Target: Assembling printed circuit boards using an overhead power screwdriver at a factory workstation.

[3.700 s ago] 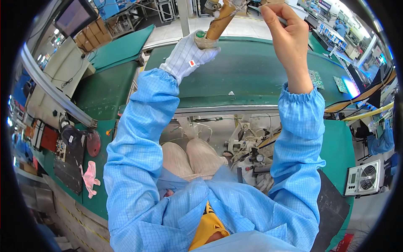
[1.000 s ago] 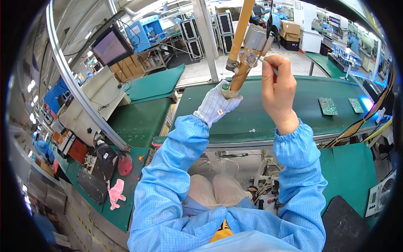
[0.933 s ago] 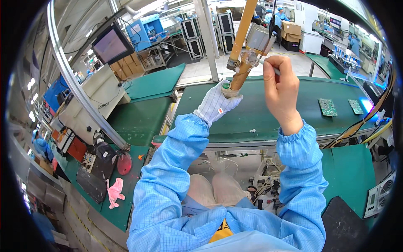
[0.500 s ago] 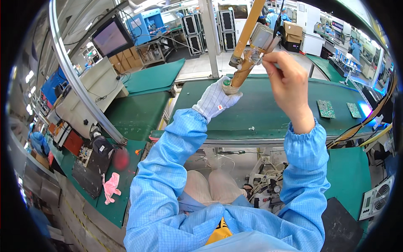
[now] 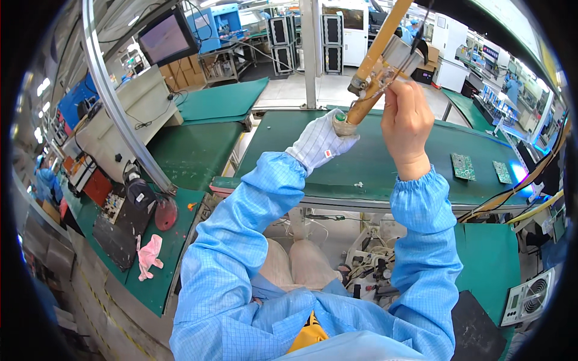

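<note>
My left hand (image 5: pixel 322 141), in a white striped glove, is closed around the lower end of a hand tool with a brown rod-like handle (image 5: pixel 361 110). A green button (image 5: pixel 340 117) shows by the thumb. The tool tilts up to the right; its upper part carries a metal cylinder (image 5: pixel 400 57) and small clamp-like fittings. A tan tube (image 5: pixel 380 45) runs beside it to the upper edge. My bare right hand (image 5: pixel 407 123) is raised at the tool's right side, fingers pinched together just below the cylinder, close to a thin dark wire. What the fingertips hold is hidden.
Under my hands runs a green conveyor belt (image 5: pixel 289 174). Two green circuit boards (image 5: pixel 463 166) lie on its right part. At left, a pink glove (image 5: pixel 149 257) rests on a green bench. A metal post (image 5: pixel 120 108) and a monitor (image 5: pixel 167 37) stand beyond. Cables (image 5: pixel 506 189) hang at right.
The view has shifted slightly. My right hand has turned more upright, its fingers drawn closer together beside the tool. My left hand keeps its grip, and the tool sits a little farther right in view.
</note>
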